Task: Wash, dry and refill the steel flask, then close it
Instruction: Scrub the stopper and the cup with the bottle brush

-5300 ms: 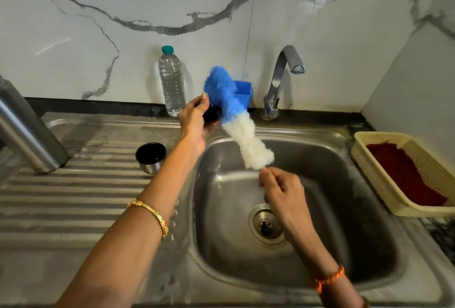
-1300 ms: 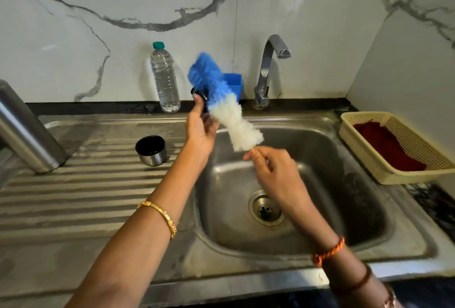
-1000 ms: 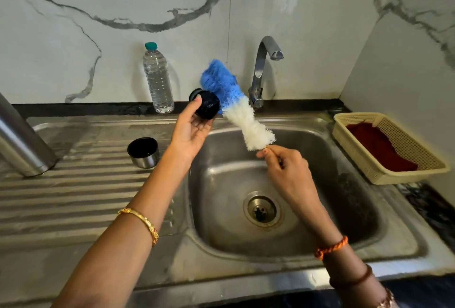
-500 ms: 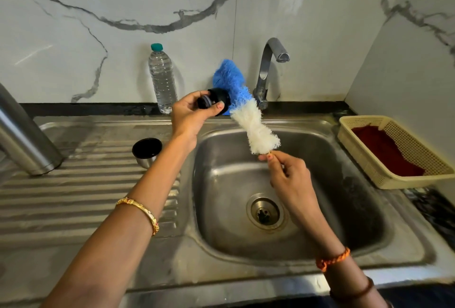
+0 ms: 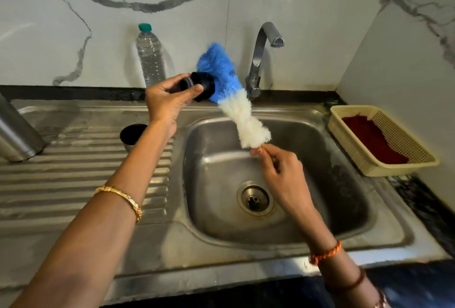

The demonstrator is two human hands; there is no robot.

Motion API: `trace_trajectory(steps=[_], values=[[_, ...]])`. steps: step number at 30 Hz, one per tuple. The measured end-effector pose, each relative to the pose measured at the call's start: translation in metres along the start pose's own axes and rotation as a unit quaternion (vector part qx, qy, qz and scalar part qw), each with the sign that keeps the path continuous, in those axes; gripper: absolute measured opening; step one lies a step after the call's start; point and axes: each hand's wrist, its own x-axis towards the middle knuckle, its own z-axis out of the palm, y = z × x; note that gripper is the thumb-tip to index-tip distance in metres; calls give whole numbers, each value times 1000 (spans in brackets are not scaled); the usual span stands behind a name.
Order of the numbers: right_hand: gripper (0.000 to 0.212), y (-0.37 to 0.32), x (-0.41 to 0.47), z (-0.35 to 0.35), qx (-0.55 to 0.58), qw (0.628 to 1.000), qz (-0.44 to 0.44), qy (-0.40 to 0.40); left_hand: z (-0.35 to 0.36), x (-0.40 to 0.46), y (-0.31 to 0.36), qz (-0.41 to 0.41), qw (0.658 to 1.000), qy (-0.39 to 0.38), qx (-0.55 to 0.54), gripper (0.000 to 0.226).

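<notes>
My left hand point(image 5: 165, 103) grips the flask's black stopper point(image 5: 200, 86) above the sink's back left corner. My right hand point(image 5: 280, 172) pinches the handle of a blue and white bottle brush point(image 5: 229, 91) just below its bristles. The brush slants up to the left and its blue end presses against the stopper. The steel flask point(image 5: 17, 133) stands on the drainboard at the far left, cut off by the frame edge. Its steel cup lid point(image 5: 131, 135) sits mouth up on the drainboard, partly behind my left forearm.
The sink basin point(image 5: 332, 199) with its drain point(image 5: 254, 200) lies below my hands. A tap point(image 5: 261, 59) stands at the back, with no water running from it. A plastic water bottle point(image 5: 150, 56) stands against the wall. A cream basket point(image 5: 364, 167) with a red cloth sits at right.
My left hand has turned the stopper on its side against the blue bristles. The brush has shifted slightly in my right hand. Flask and cup lid have stayed put.
</notes>
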Motion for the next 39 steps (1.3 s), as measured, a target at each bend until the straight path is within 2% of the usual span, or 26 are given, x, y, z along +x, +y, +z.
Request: trace_trajectory(steps=[4,8,12,15,20,25,27,29,31,36,39], values=[[20,4,-17,4,-11,1000,8,5,-4,3,-9,2,999,34,12,56],[21,-4,12,4,-9,999,29,25,5,-6,-16,8,999,-15,30,54],[20,-1,13,1,-10,1000,-1,14,-1,9,-8,-21,999,20,-44,51],[20,2,-2,4,-28,999,-25,26,-4,17,0,-22,999,17,-41,46],[21,-4,-10,-6,-56,998,-25,19,-8,27,6,-61,989,75,-116,41],[20,-13,10,-2,-24,998,-30,49,2,8,-6,-57,996,-30,-54,23],[20,-13,9,0,-33,998,-45,40,3,9,-7,-65,994,-13,-84,17],[18,-6,-5,3,-71,995,-61,26,-6,20,-5,-55,993,22,-98,23],[18,-2,-21,5,-95,994,-56,24,-16,29,-7,-32,997,32,-62,38],[20,-6,9,1,-52,996,-35,62,-9,13,-2,46,994,-88,52,54],[21,-9,17,-4,-35,996,-40,68,-7,12,4,35,995,-92,-9,49]])
